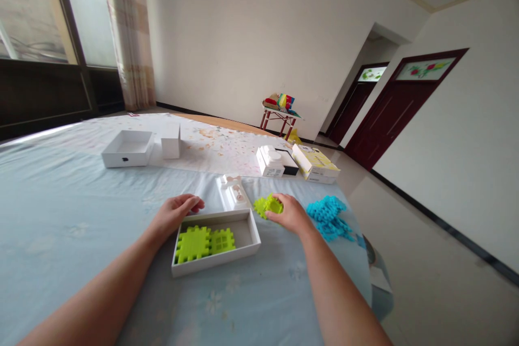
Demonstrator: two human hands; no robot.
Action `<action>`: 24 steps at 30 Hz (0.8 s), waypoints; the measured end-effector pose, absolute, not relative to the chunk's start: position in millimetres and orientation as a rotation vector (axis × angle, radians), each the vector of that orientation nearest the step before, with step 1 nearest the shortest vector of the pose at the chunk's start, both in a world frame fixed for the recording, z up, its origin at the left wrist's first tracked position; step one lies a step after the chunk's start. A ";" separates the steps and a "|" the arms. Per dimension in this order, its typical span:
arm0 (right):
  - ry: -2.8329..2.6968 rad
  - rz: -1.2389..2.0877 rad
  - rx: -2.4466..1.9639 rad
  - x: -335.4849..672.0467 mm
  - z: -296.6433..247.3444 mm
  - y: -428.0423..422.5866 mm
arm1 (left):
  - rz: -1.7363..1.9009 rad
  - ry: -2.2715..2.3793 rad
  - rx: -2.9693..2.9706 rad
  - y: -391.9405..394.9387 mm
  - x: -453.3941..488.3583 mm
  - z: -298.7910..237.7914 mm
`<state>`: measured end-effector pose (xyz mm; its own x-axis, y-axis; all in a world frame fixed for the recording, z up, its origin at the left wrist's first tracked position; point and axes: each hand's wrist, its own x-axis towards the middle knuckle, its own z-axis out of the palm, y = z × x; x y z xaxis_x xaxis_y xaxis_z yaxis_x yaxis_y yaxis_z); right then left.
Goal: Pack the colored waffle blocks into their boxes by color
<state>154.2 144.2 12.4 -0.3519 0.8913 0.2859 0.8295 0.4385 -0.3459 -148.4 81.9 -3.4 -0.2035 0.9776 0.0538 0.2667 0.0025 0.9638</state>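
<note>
Just off the right end of a shallow white box (254, 248), my right hand (292, 215) grips a lime-green interlocking plastic block (275, 205) between thumb and fingers. More lime-green pieces (261, 206) lie against it on the cloth. Inside the box, at its left, rest a larger green notched panel (193, 244) and a smaller green window piece (223, 241). My left hand (180, 210) hovers or rests by the box's back left corner; its fingers are curled together and nothing shows in them. A pile of blue interlocking blocks (327, 216) lies right of my right wrist.
Behind the box stands a white moulded tray (234, 194). Farther back are an open white box (126, 151), a small white box (171, 143), another white box (271, 162) and a yellow-and-white carton (316, 162). The table's right edge (367, 275) falls away beside the blue pile.
</note>
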 end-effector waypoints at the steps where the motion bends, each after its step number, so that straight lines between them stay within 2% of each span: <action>1: -2.297 0.204 -1.436 154.4 13.7 141.7 | 1.243 1.556 1.320 81.9 -148.5 -3.4; 9: -2.243 0.358 -1.118 138.6 41.5 116.1 | 1.267 1.531 1.352 81.2 -148.4 -3.3; 16: -2.617 0.559 -0.698 90.2 60.5 90.8 | 1.290 1.509 1.363 82.1 -148.2 -6.9; 24: -2.778 0.790 -0.668 73.8 55.9 99.8 | 1.292 1.502 1.393 83.1 -150.1 -7.9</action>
<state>73.8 99.8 55.9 -0.8835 0.4662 0.0458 0.3723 0.7581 -0.5355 -150.1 83.1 -7.9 -0.1723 0.9766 0.1287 0.2738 -0.0781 0.9586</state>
